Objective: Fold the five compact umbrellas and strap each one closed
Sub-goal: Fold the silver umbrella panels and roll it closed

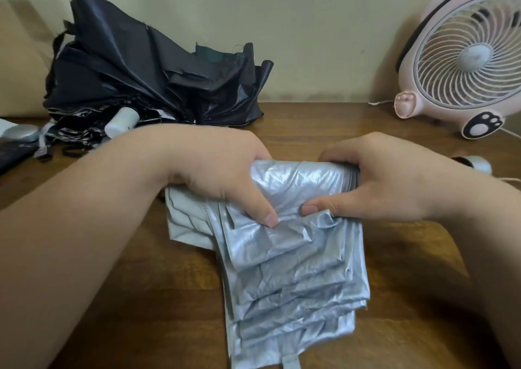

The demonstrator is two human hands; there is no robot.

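Silver compact umbrella [296, 256] lies at the centre of the wooden desk [394, 256]. Its creased canopy is gathered into flat, overlapping pleats that run from between the two hands toward the near edge. A narrow strap tab [290, 363] hangs from the near end of the fabric.

Left hand [220, 177]: fingers curled over the far-left part of the bundle, thumb pressed down onto the silver fabric. Right hand [375, 182]: fingers curled over the far-right part of the bundle, thumb pinching a fold from the near side. The two thumb tips lie near each other on the canopy. Both hands have a closed grip on the umbrella.

A pale cylindrical end [476, 164] shows just past the right wrist. Whether it belongs to the held umbrella cannot be told.

Rear left of the desk: a heap of black umbrellas [146, 67], loose and unstrapped, rests against the wall. A white handle [121, 122] protrudes from the near side of the heap. A rounded grey object [22, 133] lies at the left edge, too blurred to identify.

Rear right of the desk: a pink desk fan [468, 58] with paw-print feet stands upright, grille facing the person. A white cable [377, 103] runs from its base along the wall.
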